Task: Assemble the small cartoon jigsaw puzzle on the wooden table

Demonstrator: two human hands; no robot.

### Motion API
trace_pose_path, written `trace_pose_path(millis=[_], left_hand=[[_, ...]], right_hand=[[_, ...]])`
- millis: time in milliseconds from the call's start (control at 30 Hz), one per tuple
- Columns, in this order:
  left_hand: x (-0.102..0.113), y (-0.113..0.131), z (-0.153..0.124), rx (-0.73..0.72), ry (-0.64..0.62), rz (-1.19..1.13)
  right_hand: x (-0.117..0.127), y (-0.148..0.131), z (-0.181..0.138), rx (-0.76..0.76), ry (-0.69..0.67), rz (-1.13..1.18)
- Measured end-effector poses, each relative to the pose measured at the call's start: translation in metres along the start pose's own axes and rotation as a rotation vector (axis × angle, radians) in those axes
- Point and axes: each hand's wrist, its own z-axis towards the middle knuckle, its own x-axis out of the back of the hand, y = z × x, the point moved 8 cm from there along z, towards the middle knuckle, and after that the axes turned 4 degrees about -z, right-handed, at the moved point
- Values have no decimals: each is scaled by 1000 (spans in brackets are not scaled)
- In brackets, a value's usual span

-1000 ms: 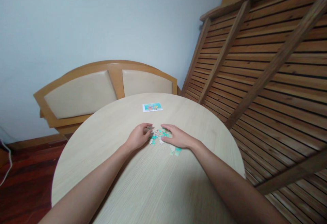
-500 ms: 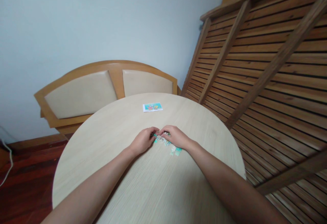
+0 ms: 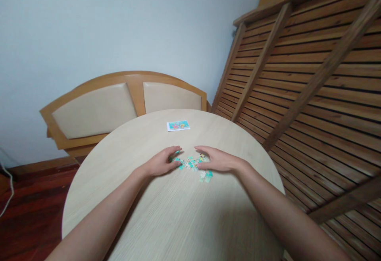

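Observation:
A loose heap of small jigsaw puzzle pieces (image 3: 190, 162), mostly teal and white with some yellow, lies on the round pale wooden table (image 3: 143, 221). My left hand (image 3: 162, 161) curves around the heap's left side, thumb and fingers apart. On the other side, my right hand (image 3: 218, 159) is open too, its fingers and thumb spread around the right edge of the pieces. Several pieces (image 3: 206, 175) lie a little nearer to me, below my right palm. Some pieces are partly hidden under the fingers of both hands.
Toward the table's far edge lies a small picture card (image 3: 178, 125) with cartoon figures on teal. Behind the table stands a wooden headboard (image 3: 135, 78) with cream panels against a wall. A slatted wooden frame (image 3: 297, 78) leans at the right.
My hands have moved apart, left hand leftward and right hand rightward, and their fingers have spread. The pieces between them now lie uncovered and more spread out.

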Motion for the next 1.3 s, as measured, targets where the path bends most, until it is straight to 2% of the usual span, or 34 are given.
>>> trace_pose_path(millis=[133,200,300,400,600,667,767,867,967,1033,1100,1200,1300], left_hand=[[-22,1,-3,20,-155,302],[-32,3,0,46,-163,335],[-47,11,7,8,-142,290],[-49,12,11,-16,-68,164],[-34,-6,14,81,87,-266],[-28,-13,16,120,142,-368],[-24,-22,19,191,201,-478],[-20,-30,21,245,263,-575],[-12,-33,18,229,318,-576],[-7,-29,14,182,285,-501],[-6,-25,9,138,191,-400],[-11,-22,0,154,37,-227],[-19,-19,-2,179,-9,-102]], right_hand=[[-23,8,-32,-119,-232,-169],[-32,8,-42,-148,-234,-226],[-43,1,-39,-141,-186,-283],[-50,-7,-20,-100,-131,-289],[-54,-19,28,2,56,-226],[-51,-29,39,99,150,-215],[-47,-42,52,216,254,-195],[-46,-45,61,237,289,-197],[-42,-44,62,257,318,-138],[-37,-38,58,227,352,-98],[-33,-28,51,139,347,-106],[-41,-13,42,4,206,-170],[-51,-13,39,-9,113,-195]])
